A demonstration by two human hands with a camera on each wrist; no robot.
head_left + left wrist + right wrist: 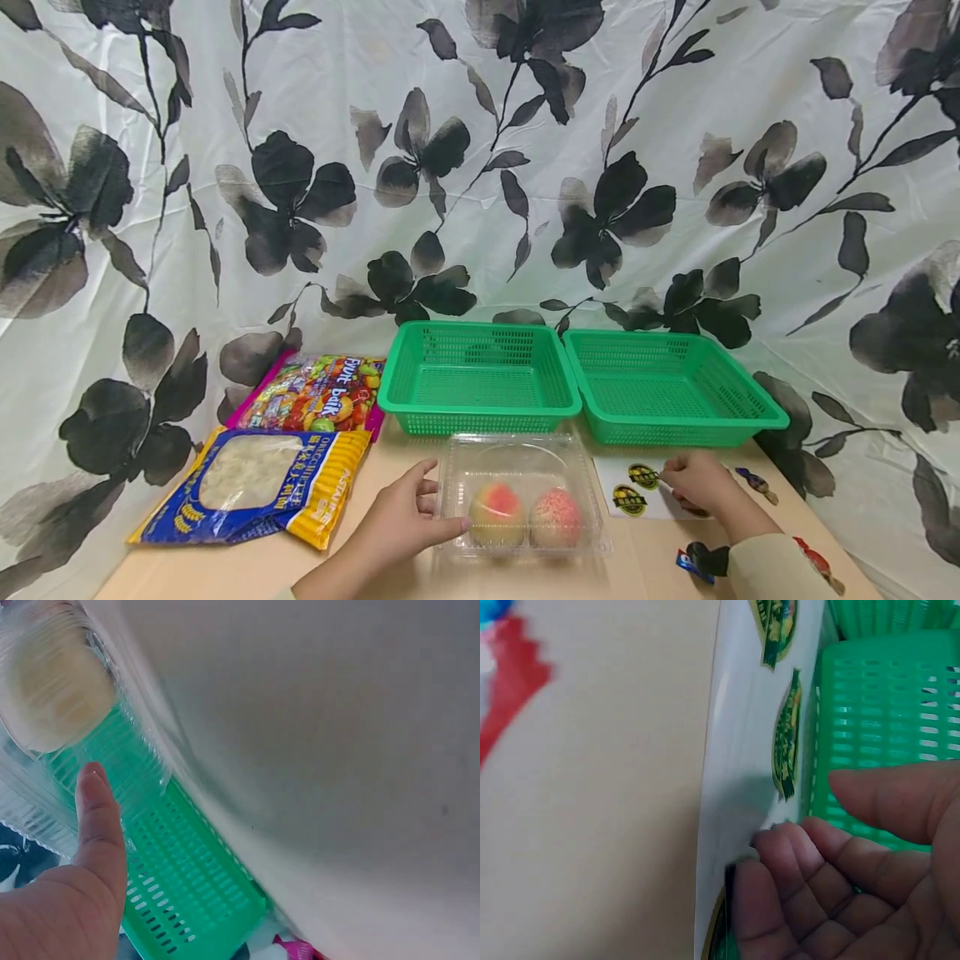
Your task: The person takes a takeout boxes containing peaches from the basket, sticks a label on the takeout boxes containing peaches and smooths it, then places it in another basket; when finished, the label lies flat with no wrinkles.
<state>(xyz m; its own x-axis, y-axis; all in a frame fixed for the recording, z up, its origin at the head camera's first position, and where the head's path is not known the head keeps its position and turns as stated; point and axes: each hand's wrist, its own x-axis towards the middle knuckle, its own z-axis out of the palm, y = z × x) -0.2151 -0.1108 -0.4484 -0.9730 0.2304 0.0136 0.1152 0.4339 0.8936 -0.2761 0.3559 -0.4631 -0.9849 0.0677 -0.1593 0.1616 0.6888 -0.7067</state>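
A clear plastic clamshell box (pixel 517 454) holds two pinkish-yellow peaches (pixel 556 517) side by side. At its left side is my left hand (pixel 405 512), the straight thumb lying over the near corner and the other fingers along the side. In the left wrist view, one extended digit overlaps the clear plastic (pixel 135 765). My right hand (pixel 701 483) is over a white sheet of dark oval stickers (pixel 629 500), its fingertips beside one. The right wrist view shows bent fingers (pixel 769 900) at a sticker on the sheet, with the thumb apart from them.
Two green baskets, a left one (pixel 480 412) and a right one (pixel 675 429), stand behind the box. A blue-yellow pasta bag (pixel 255 483) and a candy bag (pixel 315 392) lie at left. Wrapped candies (pixel 757 485) lie around the right forearm. A floral curtain (pixel 495 233) hangs behind.
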